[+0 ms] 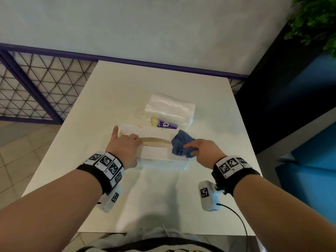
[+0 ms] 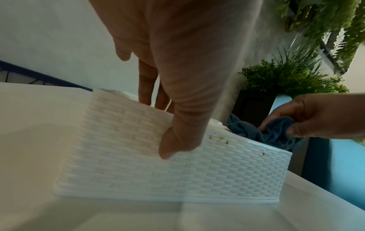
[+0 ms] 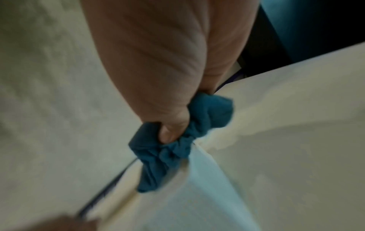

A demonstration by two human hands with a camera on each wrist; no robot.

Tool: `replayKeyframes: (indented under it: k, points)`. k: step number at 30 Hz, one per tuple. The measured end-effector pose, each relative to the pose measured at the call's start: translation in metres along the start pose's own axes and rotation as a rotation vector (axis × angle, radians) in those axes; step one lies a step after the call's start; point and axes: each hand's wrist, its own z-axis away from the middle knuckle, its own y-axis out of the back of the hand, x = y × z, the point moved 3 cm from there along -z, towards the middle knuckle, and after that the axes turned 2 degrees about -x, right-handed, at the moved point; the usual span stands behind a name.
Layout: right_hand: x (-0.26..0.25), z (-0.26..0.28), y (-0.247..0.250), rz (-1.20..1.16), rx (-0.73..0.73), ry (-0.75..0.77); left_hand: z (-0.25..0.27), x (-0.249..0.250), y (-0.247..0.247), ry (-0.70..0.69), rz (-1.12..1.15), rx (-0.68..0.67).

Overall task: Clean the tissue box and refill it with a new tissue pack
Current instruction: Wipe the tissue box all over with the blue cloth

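White woven-pattern plastic tissue box [image 2: 122, 156]: we brace it, left hand [image 1: 125, 148] clamped over top and side; right hand [image 1: 201, 151] grips bunched blue cloth [image 1: 181, 145]; scrub brown specks [image 2: 218, 139] firmly.

Tissue box [image 1: 156, 142] on table [image 1: 112, 99]; tissue pack [image 1: 170, 108] just behind it; cloth [image 1: 181, 144] on box's right end.

Both forearms reach forward over the tabletop, each wrist wearing a black band with marker tiles. Left hand [image 1: 125, 148] clamps the left end of the tissue box [image 1: 156, 142]: thumb [image 2: 177, 140] pressed on the near wall, fingers [image 2: 146, 87] over the top. Right hand [image 1: 203, 151] fisted, thumb [image 3: 173, 129] and curled fingers bunching the blue cloth [image 1: 181, 145] against the box's right end.
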Motion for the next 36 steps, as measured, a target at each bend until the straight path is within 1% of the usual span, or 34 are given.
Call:
replayKeyframes:
  k: [2,5,7,8,9,11,12,14,15,16,20,22,24,26,29,33,36]
  points:
    - [0.007,0.003,0.012,-0.128,0.138,-0.086,0.000,-0.008,0.003,0.012,-0.006,-0.017]
    - [0.013,0.010,0.031,-0.256,0.350,-0.148,0.004,-0.015,0.000,0.018,-0.057,-0.014]
    - [0.007,0.012,0.038,-0.312,0.410,-0.145,0.009,-0.003,0.000,-0.038,-0.069,0.032]
    - [0.001,0.011,0.039,-0.342,0.414,-0.131,0.010,0.006,0.001,-0.074,-0.058,0.052]
    - [-0.008,0.008,0.039,-0.350,0.405,-0.109,0.010,0.015,0.003,-0.105,-0.051,0.066]
    - [-0.024,-0.003,0.026,-0.274,0.340,-0.075,0.006,0.032,0.005,-0.135,-0.062,0.089]
    - [-0.031,-0.009,0.011,-0.196,0.260,-0.070,0.004,0.038,0.004,-0.139,-0.066,0.098]
    - [-0.038,-0.018,-0.026,0.009,0.033,-0.090,0.003,0.046,0.002,-0.116,-0.025,0.111]
    - [-0.037,-0.021,-0.040,0.086,-0.039,-0.118,0.003,0.047,0.001,-0.104,0.001,0.116]
    - [-0.034,-0.024,-0.048,0.128,-0.064,-0.146,0.004,0.047,0.000,-0.097,0.019,0.122]
    - [-0.028,-0.048,-0.037,0.134,-0.045,-0.208,0.003,0.045,-0.002,-0.104,0.007,0.136]
    - [-0.032,-0.057,-0.034,0.156,-0.028,-0.208,0.001,0.044,-0.002,-0.107,0.015,0.134]
    - [-0.039,-0.051,-0.041,0.210,-0.047,-0.190,0.000,0.044,-0.002,-0.119,0.027,0.123]
    - [-0.044,-0.038,-0.053,0.268,-0.086,-0.138,-0.002,0.042,-0.002,-0.121,0.051,0.112]
    - [-0.044,-0.034,-0.056,0.290,-0.120,-0.093,-0.003,0.041,-0.004,-0.112,0.057,0.107]
    - [-0.043,-0.057,-0.040,0.243,-0.105,-0.161,-0.008,0.043,-0.006,-0.092,0.010,0.098]
    - [-0.047,-0.063,-0.038,0.206,-0.095,-0.186,-0.014,0.042,-0.008,-0.085,0.006,0.098]
